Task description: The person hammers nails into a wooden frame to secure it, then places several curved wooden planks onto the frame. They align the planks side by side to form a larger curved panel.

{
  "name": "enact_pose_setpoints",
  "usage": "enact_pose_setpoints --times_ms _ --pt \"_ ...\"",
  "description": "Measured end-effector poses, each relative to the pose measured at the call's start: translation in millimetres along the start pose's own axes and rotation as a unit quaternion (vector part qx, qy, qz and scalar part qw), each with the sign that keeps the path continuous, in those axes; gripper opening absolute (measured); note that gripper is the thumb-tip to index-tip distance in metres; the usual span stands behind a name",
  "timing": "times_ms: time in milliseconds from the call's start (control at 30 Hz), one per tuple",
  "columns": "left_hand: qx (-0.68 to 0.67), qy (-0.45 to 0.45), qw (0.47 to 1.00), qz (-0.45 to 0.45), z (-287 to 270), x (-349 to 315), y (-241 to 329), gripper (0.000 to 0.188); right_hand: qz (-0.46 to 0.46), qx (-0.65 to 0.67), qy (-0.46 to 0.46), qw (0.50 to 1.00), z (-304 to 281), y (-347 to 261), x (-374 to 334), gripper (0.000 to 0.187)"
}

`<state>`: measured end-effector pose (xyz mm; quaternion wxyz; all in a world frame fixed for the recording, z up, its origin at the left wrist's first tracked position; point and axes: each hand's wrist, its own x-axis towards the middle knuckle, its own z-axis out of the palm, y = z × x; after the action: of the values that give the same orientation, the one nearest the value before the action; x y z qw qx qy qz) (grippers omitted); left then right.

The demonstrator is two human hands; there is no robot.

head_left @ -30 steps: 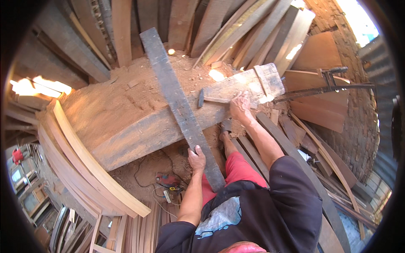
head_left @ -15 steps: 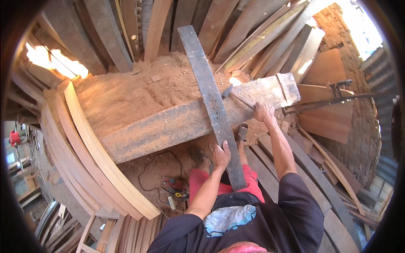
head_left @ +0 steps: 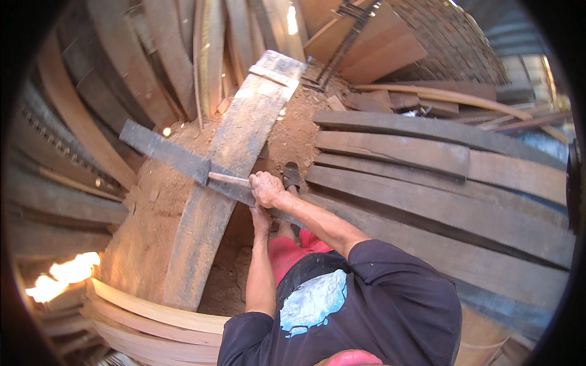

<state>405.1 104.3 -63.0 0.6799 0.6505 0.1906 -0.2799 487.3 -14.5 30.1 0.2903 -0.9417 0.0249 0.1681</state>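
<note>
My right hand (head_left: 266, 188) is closed round the wooden handle of a hammer (head_left: 229, 178). The dark hammer head rests against, or very close above, a long grey-black plank (head_left: 165, 155). That plank lies crosswise over a thick, dusty wooden beam (head_left: 201, 235), its far end reaching out to the left. Just below the right hand, my left hand (head_left: 261, 218) grips the plank's near edge; its fingers are partly hidden. The plank's near end is mostly covered by my hands and arms.
Reddish sawdust (head_left: 143, 244) covers the ground by the beam, which has a small cross strip (head_left: 271, 75) at its far end. Long dark boards (head_left: 439, 195) are stacked at right, leaning boards (head_left: 171, 55) at the back, pale curved boards (head_left: 152, 311) at lower left. A bar clamp (head_left: 345, 46) stands beyond.
The view has swung round to the right, so plank and beam appear turned. The hammer head has come back along the plank toward me, and my right hand is now close beside the left.
</note>
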Motion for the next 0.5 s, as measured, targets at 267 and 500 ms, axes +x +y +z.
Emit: enact_pose_setpoints --times_ms 267,500 --pt "0.127 -0.126 0.978 -0.108 -51.9 2.2 -8.6 0.041 -0.005 0.001 -0.005 1.0 17.2 31.5 -38.8 0.039" --pt "0.179 -0.1 0.969 -0.136 -50.7 5.0 6.3 0.038 0.132 0.057 -0.06 0.988 -5.5 44.7 -47.7 0.08"
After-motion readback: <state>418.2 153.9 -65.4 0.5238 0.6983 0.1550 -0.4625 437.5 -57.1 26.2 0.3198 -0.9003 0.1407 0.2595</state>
